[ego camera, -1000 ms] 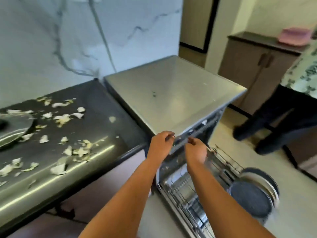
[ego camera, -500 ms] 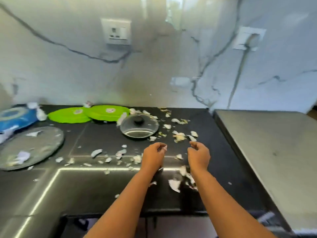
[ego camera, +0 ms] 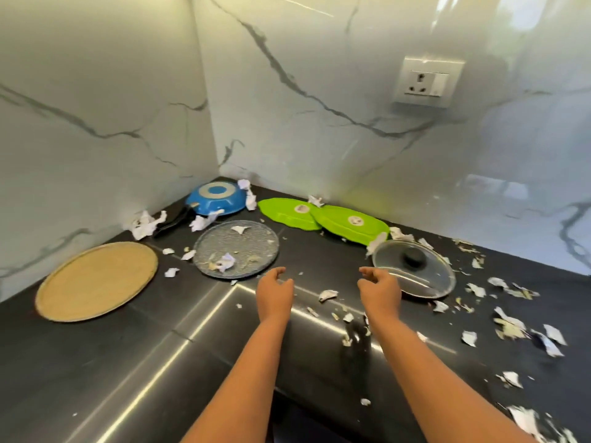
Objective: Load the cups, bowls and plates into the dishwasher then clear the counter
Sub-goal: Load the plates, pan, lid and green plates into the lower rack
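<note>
Head view: black counter [ego camera: 128, 362], near edge; left hand [ego camera: 275, 292] and right hand [ego camera: 379, 290] above it, apart, fingers loosely curled, holding nothing; torn paper scraps [ego camera: 327, 295] strewn between and to the right; glass lid [ego camera: 425, 278] just beyond right hand; grey speckled plate [ego camera: 252, 247] just beyond left hand, scraps on it; tan round tray [ego camera: 96, 281] far left; two overlapping green plates [ego camera: 335, 222] by the wall; blue pan [ego camera: 217, 199] upturned in the corner; wall socket [ego camera: 427, 81] above

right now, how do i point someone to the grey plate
Find the corner where the marble walls meet over the black counter. Just in front of the upturned blue pan lies the grey plate. Unlike the tan tray to its left and the green plates to its right, it is speckled and holds paper scraps.
</note>
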